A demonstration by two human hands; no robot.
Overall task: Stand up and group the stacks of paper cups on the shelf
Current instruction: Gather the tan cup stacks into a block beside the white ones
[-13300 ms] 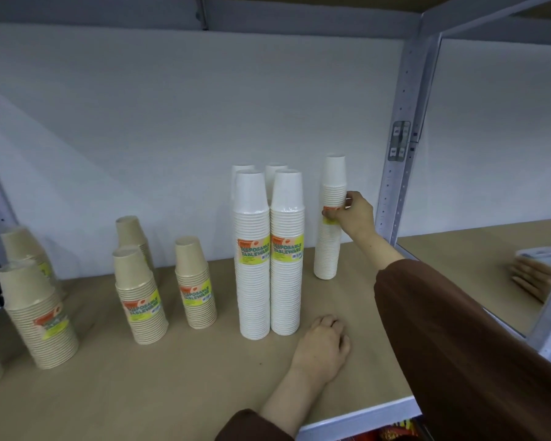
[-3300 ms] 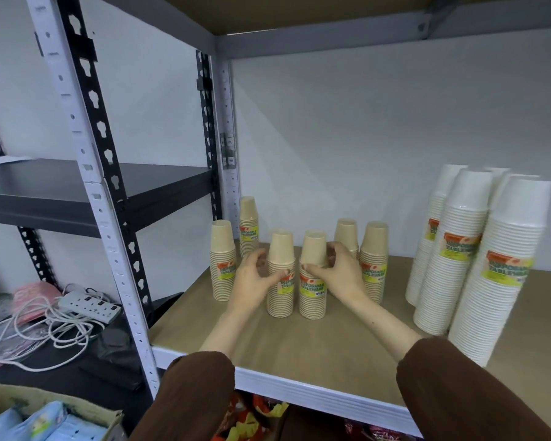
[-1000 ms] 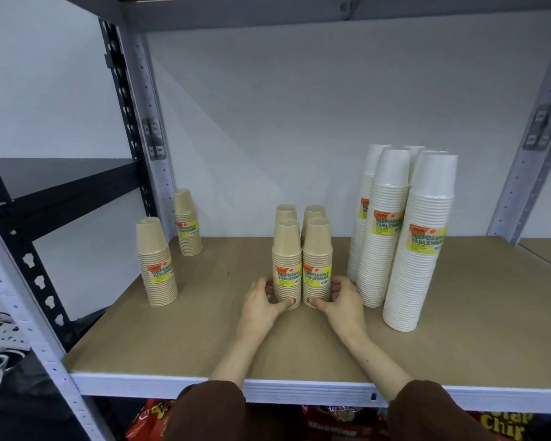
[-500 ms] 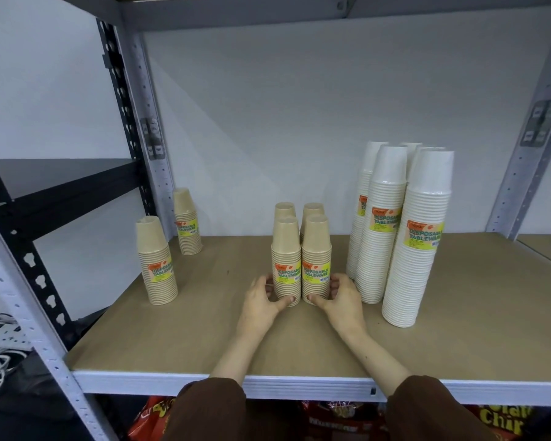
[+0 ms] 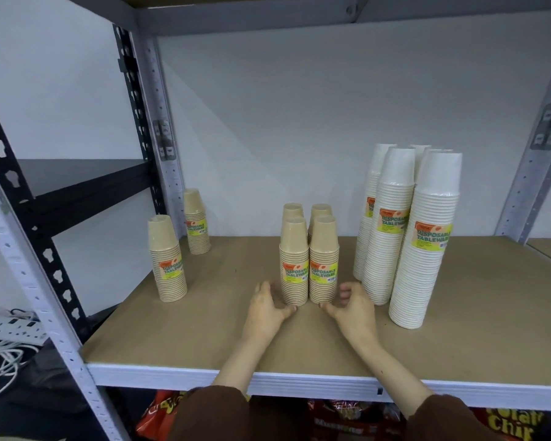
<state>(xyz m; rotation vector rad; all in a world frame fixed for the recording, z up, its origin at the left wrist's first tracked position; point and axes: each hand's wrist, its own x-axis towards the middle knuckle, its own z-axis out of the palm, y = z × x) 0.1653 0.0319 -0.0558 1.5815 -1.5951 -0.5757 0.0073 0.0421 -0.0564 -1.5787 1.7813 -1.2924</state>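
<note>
Rear two of the four brown cup stacks point(image 5: 295, 259) are mostly hidden behind the front pair. All upright, mouths down, mid shelf point(image 5: 188, 332), 12 o'clock of the left hand point(image 5: 266, 310) and right hand point(image 5: 355, 313). Each grip is loose and holds nothing.

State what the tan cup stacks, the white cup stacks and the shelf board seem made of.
Tan cup stacks: likely unbleached paper, matte, ribbed by nested rims.
White cup stacks: paper, possibly coated; smooth, faint sheen.
Shelf board: probably fibreboard, flat matte brown, no grain.
</note>
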